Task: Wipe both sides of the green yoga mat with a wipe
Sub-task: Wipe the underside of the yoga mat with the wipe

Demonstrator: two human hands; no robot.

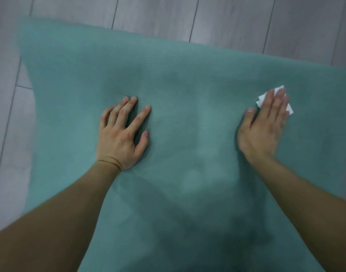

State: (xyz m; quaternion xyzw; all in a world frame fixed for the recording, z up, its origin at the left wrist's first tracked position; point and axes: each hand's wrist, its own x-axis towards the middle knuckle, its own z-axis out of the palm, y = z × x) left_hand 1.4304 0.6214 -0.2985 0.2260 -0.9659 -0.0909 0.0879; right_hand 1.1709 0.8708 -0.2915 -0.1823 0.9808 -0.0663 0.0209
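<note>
**Two hands down on the green yoga mat [188, 75]**

The mat lies spread flat on the grey plank floor [246, 20] and fills most of the view. Floorboards show beyond its far edge and off its left edge. The left hand [121, 138] is planted palm down left of the mat's middle. Its fingers are spread, their tips touch the surface, and it holds nothing. Over toward the mat's right side, the right hand [264, 126] lies flat with straight fingers close together. It presses the white wipe [261, 99] against the mat. The wipe is crumpled under the fingers, and white corners poke out past the fingertips and on both sides. Both bare forearms reach in from the mat's near end. A fine ribbed texture shows toward the mat's far edge, and nearer in the surface blurs
</note>
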